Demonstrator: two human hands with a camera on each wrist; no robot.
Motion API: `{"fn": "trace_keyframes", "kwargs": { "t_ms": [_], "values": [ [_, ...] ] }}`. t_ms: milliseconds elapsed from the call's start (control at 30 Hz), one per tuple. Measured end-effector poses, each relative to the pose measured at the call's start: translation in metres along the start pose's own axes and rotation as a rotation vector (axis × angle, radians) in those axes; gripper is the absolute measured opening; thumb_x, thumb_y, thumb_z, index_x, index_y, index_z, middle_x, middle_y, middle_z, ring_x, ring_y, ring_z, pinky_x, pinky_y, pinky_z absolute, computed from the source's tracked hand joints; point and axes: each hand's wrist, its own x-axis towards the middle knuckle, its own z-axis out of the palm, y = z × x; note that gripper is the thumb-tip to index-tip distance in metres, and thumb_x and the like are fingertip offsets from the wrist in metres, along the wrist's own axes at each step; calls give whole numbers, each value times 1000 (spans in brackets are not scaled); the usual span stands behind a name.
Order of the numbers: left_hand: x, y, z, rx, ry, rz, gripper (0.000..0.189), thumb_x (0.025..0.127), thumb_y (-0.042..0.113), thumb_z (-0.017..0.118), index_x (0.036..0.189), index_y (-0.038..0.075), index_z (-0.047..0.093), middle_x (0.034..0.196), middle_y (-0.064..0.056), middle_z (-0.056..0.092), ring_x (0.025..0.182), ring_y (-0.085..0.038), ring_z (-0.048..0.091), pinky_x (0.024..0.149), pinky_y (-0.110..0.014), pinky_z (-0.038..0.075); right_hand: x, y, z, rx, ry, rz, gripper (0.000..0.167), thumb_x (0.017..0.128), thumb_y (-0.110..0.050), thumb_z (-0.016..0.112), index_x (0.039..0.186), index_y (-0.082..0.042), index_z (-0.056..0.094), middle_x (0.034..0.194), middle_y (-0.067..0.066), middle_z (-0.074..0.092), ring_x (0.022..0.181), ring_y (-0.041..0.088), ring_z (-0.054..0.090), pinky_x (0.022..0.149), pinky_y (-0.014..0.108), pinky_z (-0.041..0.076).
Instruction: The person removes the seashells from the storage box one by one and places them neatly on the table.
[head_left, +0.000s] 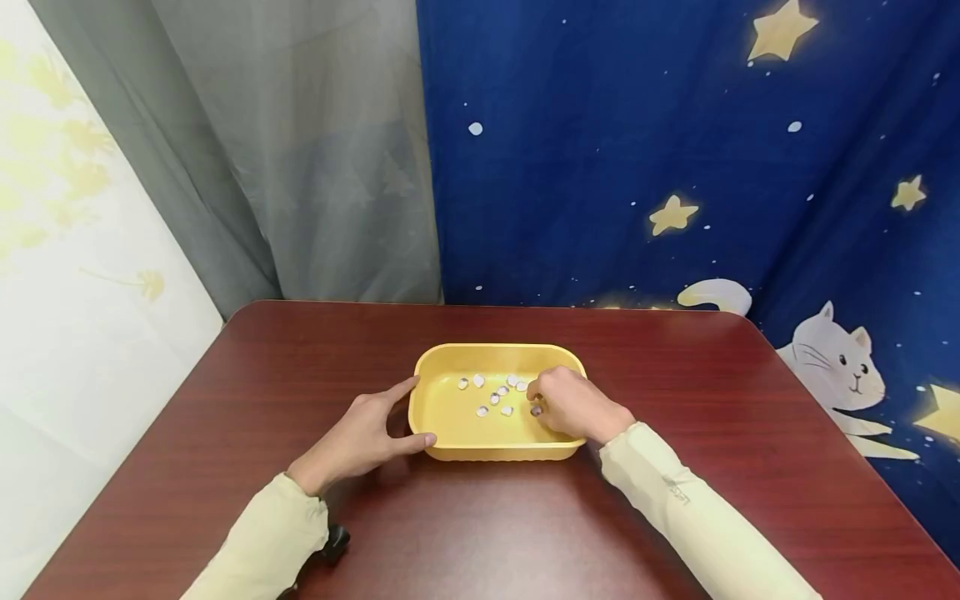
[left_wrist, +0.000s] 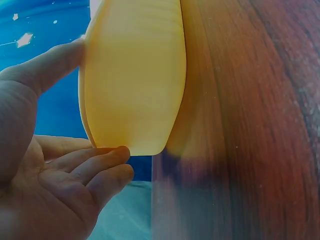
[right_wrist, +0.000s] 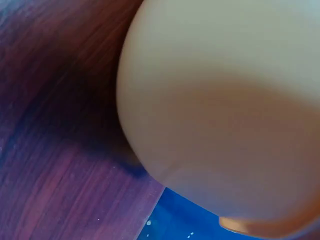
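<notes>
A yellow oblong plastic tub point(head_left: 491, 452) stands on the table. Several small silvery discs point(head_left: 482, 412) lie scattered over its floor. At the tub's left end my left hand point(head_left: 356, 437) holds it, thumb over the near rim and index finger at the far-left rim. The left wrist view shows the other fingers point(left_wrist: 107, 167) against the end wall. My right hand point(head_left: 573, 404) reaches inside the right end, fingers bent down, fingertips right at a darker disc point(head_left: 536, 411). I cannot tell whether they pinch it. In the right wrist view the tub's outer wall point(right_wrist: 200, 100) hides the fingers.
The dark red wooden table point(head_left: 487, 525) extends around the tub. Beyond its far edge hang a grey curtain point(head_left: 337, 208) and a blue starry curtain point(head_left: 562, 208). A small black object point(head_left: 335, 543) shows beside the left sleeve.
</notes>
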Motion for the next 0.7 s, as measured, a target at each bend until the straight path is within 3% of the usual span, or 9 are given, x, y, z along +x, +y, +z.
{"fn": "trace_keyframes", "kwargs": {
  "t_ms": [100, 367, 700],
  "values": [
    [0, 0, 0, -7, -1, -6, 96, 83, 53, 77, 154, 3, 37, 151, -16, 52, 139, -32, 52, 112, -51, 46, 2, 1, 1, -18, -15, 17, 21, 75, -1, 73, 63, -16, 64, 59, -8, 47, 62, 13, 42, 55, 20, 33],
    [1, -1, 1, -9, 9, 7, 95, 82, 54, 78, 154, 4, 39, 150, -15, 54, 138, -30, 54, 111, -50, 47, 3, 1, 4, -52, -38, 81, 21, 75, -1, 73, 64, -18, 66, 63, -9, 55, 64, 12, 48, 55, 23, 39],
    [0, -3, 1, -10, 3, -10, 96, 82, 54, 77, 154, 4, 38, 151, -16, 52, 139, -31, 52, 111, -50, 47, 4, 1, 7, -82, -12, 69, 19, 75, -3, 75, 67, -19, 69, 66, -9, 61, 65, 11, 52, 58, 26, 46]
  ]
}}
